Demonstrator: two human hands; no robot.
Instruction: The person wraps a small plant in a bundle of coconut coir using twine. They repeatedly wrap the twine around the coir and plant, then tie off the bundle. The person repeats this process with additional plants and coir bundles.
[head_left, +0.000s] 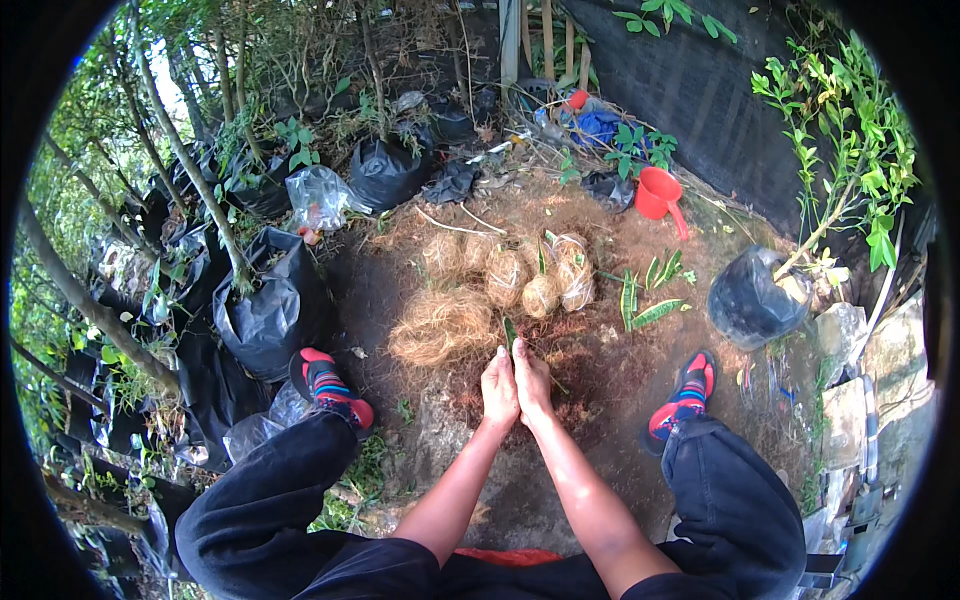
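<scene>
My left hand (499, 390) and my right hand (533, 382) are pressed together, palms facing, over reddish-brown fibre on the ground. A dark green leaf piece (510, 332) sticks up from between the fingertips; whatever else lies between the palms is hidden. Just beyond, to the left, is a loose heap of tan fibre (442, 326). Behind it sit several fibre balls bound with string, among them a small round one (540, 296) with a leaf standing in it and a larger one (574, 271) at the right. Cut variegated snake plant leaves (656, 313) lie farther right.
A red plastic dipper (658, 195) lies at the back right. Black plant bags (262, 300) with trees line the left side. On the right stands a dark pot (757, 300) holding a leafy shrub, near stone blocks (844, 424). Black netting (675, 97) rises behind.
</scene>
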